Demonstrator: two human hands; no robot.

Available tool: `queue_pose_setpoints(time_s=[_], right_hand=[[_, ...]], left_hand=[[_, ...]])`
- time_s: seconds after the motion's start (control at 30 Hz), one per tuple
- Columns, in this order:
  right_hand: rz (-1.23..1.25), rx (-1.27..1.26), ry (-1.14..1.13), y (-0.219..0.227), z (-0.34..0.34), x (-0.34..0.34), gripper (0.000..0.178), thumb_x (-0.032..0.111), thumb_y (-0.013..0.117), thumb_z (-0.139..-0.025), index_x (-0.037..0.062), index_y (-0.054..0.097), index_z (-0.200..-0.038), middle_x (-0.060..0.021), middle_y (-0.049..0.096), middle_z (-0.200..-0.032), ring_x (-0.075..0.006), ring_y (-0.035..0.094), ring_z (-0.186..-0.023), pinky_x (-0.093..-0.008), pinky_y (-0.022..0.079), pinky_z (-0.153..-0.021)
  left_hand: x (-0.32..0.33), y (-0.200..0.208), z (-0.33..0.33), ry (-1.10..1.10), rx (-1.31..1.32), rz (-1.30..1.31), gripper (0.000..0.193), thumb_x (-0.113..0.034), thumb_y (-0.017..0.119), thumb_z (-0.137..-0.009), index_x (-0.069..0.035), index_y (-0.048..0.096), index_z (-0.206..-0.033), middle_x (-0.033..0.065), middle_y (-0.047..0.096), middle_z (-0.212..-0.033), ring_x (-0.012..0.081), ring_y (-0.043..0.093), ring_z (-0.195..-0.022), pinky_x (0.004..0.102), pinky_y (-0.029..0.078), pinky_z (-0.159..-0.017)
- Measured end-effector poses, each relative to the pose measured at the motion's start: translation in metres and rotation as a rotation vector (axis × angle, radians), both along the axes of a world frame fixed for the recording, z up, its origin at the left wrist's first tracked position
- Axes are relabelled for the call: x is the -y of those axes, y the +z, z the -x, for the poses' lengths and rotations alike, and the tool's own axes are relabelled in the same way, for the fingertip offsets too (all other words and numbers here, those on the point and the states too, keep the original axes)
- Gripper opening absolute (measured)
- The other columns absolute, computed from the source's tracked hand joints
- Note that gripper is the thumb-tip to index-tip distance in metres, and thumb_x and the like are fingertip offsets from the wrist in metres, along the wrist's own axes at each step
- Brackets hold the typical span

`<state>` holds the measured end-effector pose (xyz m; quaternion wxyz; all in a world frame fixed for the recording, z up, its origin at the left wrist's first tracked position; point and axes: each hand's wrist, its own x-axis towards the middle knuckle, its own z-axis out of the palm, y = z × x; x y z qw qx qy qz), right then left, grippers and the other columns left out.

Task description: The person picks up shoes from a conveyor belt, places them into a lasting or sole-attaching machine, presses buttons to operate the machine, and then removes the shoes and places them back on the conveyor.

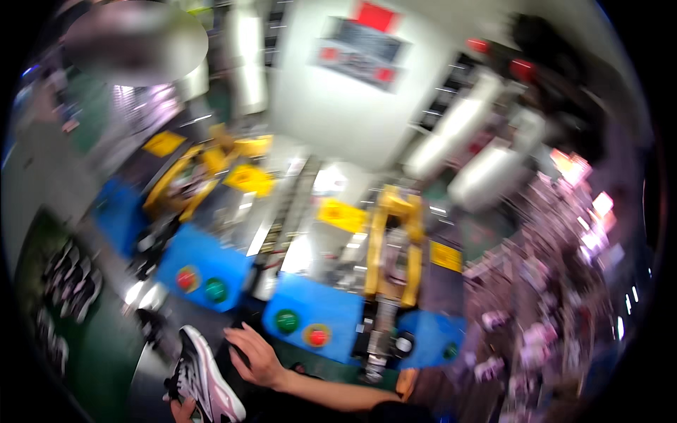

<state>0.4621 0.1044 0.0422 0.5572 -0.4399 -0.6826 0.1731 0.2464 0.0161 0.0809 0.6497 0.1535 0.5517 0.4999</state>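
L grip [183, 410] grasping blk/wht/pink sneaker [212, 381], only partly visible, rest hidden or cut off at btm edge. R grip [257, 358] released, fingers loosely spread, just R of sneaker. Blue panel [324, 296] w/ red btn [316, 336] beyond R grip, blurry; pinkish items [538, 334] far R, too smeared to ID.

Cool, bright light fills the room, glaring white off the metal plates [300, 254] behind the blue panels [317, 296]. Off to the right, bright patches [571, 168] flare pinkish white and the rack [504, 271] smears into streaks. A grey disc [137, 39] at upper left is badly blurred. The shoe [204, 377] and right hand [261, 359] look sharpest. Straight lines bow toward a round black rim.
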Motion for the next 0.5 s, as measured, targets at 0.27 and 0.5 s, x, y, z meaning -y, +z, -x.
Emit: queue_pose_setpoints(time_s=[0.27, 0.5], right_hand=[[0.495, -0.319, 0.256, -0.038, 0.095, 0.093, 0.016, -0.005, 0.056, -0.08, 0.001, 0.064, -0.093, -0.0097, 0.066, -0.08, -0.0143, 0.066, -0.069, -0.0239, 0.052, -0.061], [0.589, -0.155, 0.213, -0.056, 0.104, 0.037, 0.016, 0.0, 0.056, -0.08, -0.0017, 0.061, -0.096, -0.0104, 0.065, -0.079, -0.0146, 0.066, -0.067, -0.0244, 0.051, -0.063]], left_hand=[[0.056, -0.03, 0.118, 0.518, -0.38, -0.111, 0.046, 0.001, 0.064, -0.075, -0.005, 0.043, -0.115, 0.0072, 0.053, -0.104, 0.0182, 0.056, -0.091, 0.034, 0.048, -0.082], [0.003, -0.188, 0.162, 0.297, -1.264, -0.11, 0.078, -0.013, 0.07, -0.071, 0.0, 0.023, -0.132, 0.0189, 0.046, -0.114, 0.0288, 0.049, -0.104, 0.0388, 0.041, -0.09]])
